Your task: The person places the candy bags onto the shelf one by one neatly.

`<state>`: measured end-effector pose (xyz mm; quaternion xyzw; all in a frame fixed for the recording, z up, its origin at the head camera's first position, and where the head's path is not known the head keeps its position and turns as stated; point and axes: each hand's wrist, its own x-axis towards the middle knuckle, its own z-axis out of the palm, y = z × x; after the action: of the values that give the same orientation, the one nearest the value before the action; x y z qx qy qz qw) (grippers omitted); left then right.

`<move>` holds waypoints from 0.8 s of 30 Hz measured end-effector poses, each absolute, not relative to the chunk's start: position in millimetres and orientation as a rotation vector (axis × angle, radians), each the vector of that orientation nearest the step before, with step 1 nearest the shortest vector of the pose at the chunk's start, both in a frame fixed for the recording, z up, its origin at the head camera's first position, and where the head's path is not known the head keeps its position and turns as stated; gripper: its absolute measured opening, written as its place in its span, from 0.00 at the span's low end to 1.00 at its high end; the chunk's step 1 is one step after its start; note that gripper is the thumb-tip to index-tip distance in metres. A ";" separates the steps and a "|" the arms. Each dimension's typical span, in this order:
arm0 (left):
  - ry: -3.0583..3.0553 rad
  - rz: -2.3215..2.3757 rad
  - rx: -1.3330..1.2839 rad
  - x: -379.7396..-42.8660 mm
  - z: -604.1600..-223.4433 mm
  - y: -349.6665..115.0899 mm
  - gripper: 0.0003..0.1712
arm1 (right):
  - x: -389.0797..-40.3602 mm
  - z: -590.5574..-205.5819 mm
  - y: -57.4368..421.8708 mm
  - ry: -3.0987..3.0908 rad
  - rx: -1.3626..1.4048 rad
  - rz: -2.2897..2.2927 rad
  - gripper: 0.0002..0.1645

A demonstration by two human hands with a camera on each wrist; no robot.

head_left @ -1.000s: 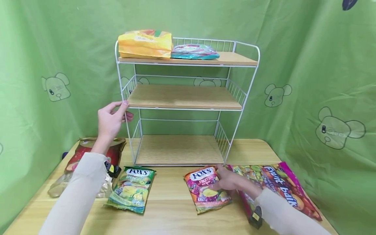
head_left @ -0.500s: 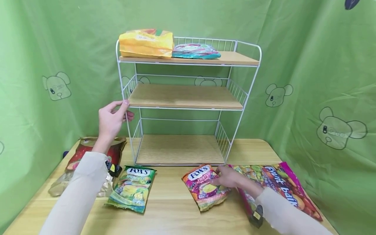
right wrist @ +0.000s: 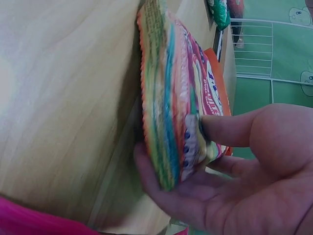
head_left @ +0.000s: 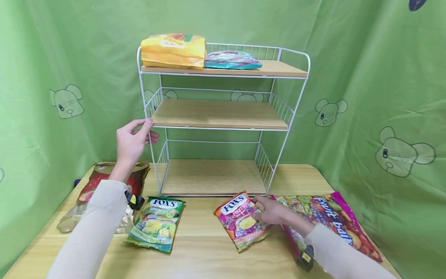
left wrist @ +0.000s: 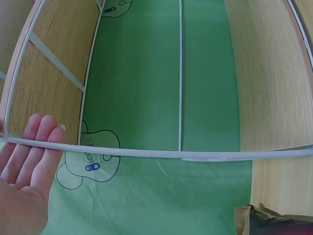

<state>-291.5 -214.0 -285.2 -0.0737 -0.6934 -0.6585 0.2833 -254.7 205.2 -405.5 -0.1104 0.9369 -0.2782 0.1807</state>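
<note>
FRUITS packet point(head_left: 240, 226) held

We find it tilted at the near side of the bench point(head_left: 202, 244), contact unclear, right hand point(head_left: 273, 211) clamped on its right edge. We judge it light, soft, slick; that edge suits gripping. We read "FOX'S FRUITS" and, on the green packet point(head_left: 155, 224) leftward, "SPRING TEA". Farther, the left hand point(head_left: 130, 142) pinches the rack point(head_left: 219, 113) at its left front.

orange-purple bag point(head_left: 238, 224) in right hand point(head_left: 272, 211)
</note>
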 end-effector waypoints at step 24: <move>-1.877 -1.757 -0.182 -290.8 -284.5 -214.2 0.25 | -256.6 -389.7 207.0 2.694 -0.283 -1.062 0.37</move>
<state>-290.8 -214.2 -284.5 -0.0678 -0.6995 -0.6548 0.2781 -256.6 207.0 -389.7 -0.0966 0.9197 -0.3627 0.1156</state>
